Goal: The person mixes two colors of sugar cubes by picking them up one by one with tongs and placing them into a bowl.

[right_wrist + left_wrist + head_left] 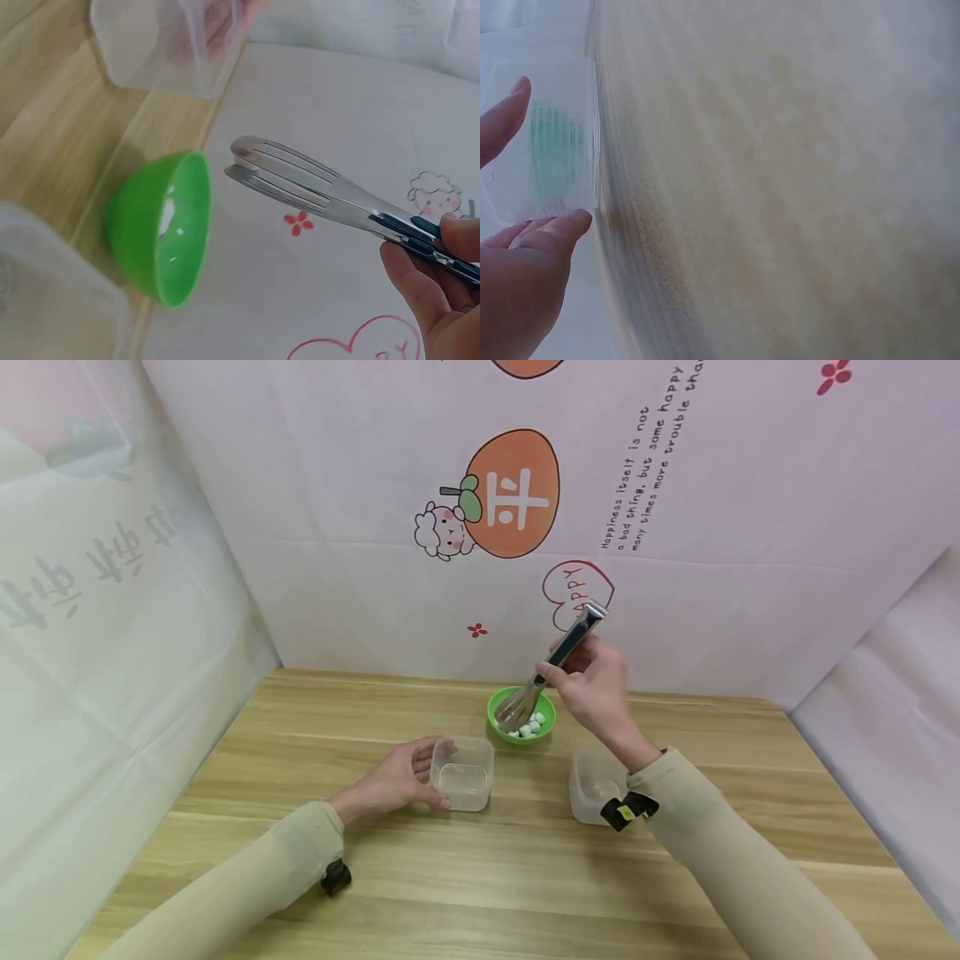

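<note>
My right hand (596, 685) pinches metal tongs (337, 195) with dark handle grips, thumb on one side and fingers on the other. Their slotted ends are nearly together over the green bowl (552, 724), with a small white piece (244, 162) between them. Several small white lumps (534, 725) lie in that bowl. On the left, my left hand (397, 778) holds a clear plastic container (462, 774) at its near-left side, thumb at the front and fingers behind. The container stands upright on the table, and its bottom shows through the walls.
A second clear plastic container (588, 793) stands to the right, partly covered by my right wrist and its black strap. The wood-grain table (480, 885) ends at a printed white cloth (360, 610) behind the bowl. More cloth hangs at both sides.
</note>
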A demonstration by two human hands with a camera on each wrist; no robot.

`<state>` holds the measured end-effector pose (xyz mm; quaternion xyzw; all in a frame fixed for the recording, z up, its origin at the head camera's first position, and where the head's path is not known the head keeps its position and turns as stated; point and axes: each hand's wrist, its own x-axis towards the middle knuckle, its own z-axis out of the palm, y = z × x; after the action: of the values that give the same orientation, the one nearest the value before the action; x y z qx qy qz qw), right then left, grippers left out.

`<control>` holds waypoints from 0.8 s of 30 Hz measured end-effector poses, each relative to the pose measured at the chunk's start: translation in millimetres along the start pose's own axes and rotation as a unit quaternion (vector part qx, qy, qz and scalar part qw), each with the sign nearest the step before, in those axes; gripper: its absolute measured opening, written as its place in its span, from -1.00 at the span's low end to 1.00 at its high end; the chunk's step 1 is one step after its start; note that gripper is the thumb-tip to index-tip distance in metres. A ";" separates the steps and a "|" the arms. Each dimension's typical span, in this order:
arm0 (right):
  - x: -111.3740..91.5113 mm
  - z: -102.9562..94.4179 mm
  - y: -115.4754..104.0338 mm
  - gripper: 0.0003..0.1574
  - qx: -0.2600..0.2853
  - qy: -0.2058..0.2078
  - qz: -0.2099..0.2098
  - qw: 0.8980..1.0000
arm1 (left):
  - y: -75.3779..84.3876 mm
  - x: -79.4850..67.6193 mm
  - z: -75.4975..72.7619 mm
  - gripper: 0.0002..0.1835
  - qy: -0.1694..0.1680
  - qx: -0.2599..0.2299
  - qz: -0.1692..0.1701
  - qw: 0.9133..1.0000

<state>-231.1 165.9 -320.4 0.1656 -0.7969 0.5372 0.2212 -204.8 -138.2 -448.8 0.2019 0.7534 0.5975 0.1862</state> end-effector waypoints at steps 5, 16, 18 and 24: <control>1.1 -5.1 14.5 -0.79 -0.027 0.021 0.015 0.999 | -1.8 0.4 1.4 0.10 0.002 0.005 -0.003 1.000; 5.8 -10.0 35.3 -0.77 -0.102 0.057 0.037 0.992 | 0.0 1.0 0.9 0.11 0.005 0.006 -0.003 1.000; 5.9 -9.1 37.8 -0.77 -0.105 0.057 0.038 0.992 | -0.3 1.0 0.7 0.11 0.005 0.007 -0.004 1.000; 5.9 -6.4 41.6 -0.78 -0.111 0.060 0.030 0.992 | 1.1 1.3 0.9 0.11 0.009 -0.003 -0.013 1.000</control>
<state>-255.8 187.0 -347.8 0.0835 -0.8416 0.4607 0.2693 -205.3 -136.5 -448.0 0.1862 0.7556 0.5991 0.1883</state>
